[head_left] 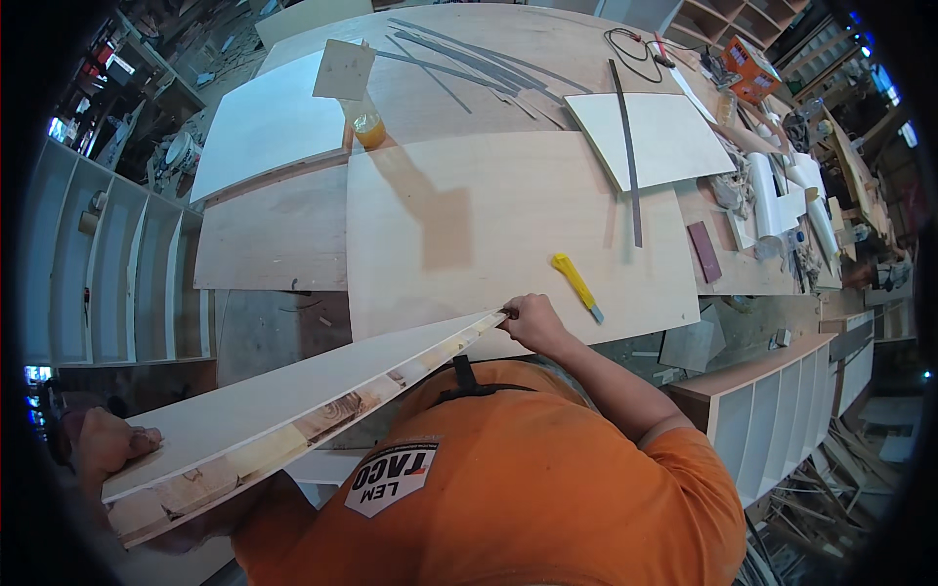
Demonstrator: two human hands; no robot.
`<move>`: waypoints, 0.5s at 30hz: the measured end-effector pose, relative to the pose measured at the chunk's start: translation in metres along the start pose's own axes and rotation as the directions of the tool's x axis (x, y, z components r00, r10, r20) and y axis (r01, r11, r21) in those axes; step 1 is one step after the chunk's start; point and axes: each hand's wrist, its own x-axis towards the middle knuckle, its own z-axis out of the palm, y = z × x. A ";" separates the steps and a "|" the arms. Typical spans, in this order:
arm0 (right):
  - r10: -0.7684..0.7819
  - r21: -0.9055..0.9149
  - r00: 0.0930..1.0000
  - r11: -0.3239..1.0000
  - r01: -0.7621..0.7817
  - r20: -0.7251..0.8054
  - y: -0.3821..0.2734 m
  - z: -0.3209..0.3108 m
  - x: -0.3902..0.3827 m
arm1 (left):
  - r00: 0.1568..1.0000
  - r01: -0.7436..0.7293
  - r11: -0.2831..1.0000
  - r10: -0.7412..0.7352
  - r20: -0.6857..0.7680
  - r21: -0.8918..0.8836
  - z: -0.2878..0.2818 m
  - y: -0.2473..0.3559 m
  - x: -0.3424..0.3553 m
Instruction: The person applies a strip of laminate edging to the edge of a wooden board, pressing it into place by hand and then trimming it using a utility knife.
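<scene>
A long white-faced board (293, 391) with a raw wooden edge lies slantwise across my front, between my body and the worktable. My left hand (112, 444) is closed around its near left end, thumb on the white face. At the other end my right hand (532, 324) grips the board's corner, with something small and dark by the fingertips that I cannot make out. Just beyond the right hand, a yellow utility knife (577, 287) rests on a pale plywood sheet (391, 244) on the table.
Dark edging strips (479, 59) lie at the far side. White panels (269, 117) (650, 137) flank a jar of yellowish liquid (369, 129) with a square piece of board (344, 70) above it. White shelving (127, 254) stands left, another cabinet (772, 410) right. Rolls (767, 195) clutter the right.
</scene>
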 end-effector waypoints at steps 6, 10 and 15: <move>-0.016 0.039 0.999 0.999 0.015 0.034 0.013 0.003 0.000 | 1.000 -0.002 1.000 0.002 -0.001 -0.011 0.003 -0.007 -0.001; 0.040 0.442 0.976 0.887 -0.133 0.214 0.031 -0.010 0.005 | 1.000 -0.012 1.000 0.012 0.008 0.000 0.004 -0.001 0.005; 0.103 0.568 0.919 0.759 -0.320 0.381 0.036 -0.017 0.014 | 1.000 -0.022 1.000 0.022 -0.014 0.007 0.006 0.001 0.012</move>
